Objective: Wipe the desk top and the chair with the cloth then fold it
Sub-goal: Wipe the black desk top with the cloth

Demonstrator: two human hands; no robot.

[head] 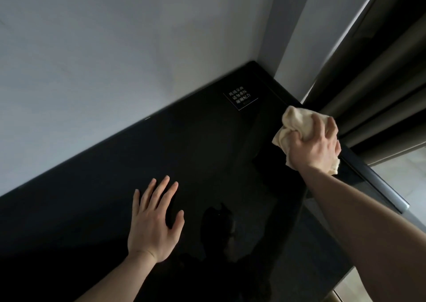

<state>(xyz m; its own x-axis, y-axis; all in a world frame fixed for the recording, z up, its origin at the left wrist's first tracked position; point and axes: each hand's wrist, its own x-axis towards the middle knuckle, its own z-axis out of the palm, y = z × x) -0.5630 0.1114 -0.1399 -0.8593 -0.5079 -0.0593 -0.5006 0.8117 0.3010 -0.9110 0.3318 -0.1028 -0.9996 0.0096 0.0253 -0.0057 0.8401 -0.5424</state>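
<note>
Across the lower half of the frame runs the desk top (207, 154), a glossy black slab with a straight back edge against a pale, matte wall (115, 48). Its polish gives dim reflections, hard to read in the dark. Near its far corner, upper right of centre, lies a small black square label (240, 98) with pale characters, too small to make out. Down the right side of the frame hang heavy dark curtains (380, 89) in long vertical folds.

At the right edge of the desk, the right hand (315, 145) has its fingers curled tight round the cloth (294, 123), a soft cream rag bunched into a crumpled wad. Cloth pokes out above the knuckles and below the wrist; the middle of it is hidden by the fist. The forearm reaches in from the lower right corner.

Lower centre, the left hand (153, 223) lies flat on the desk, palm down, fingers straight and spread, holding nothing. Its forearm is cut off by the bottom edge.
</note>
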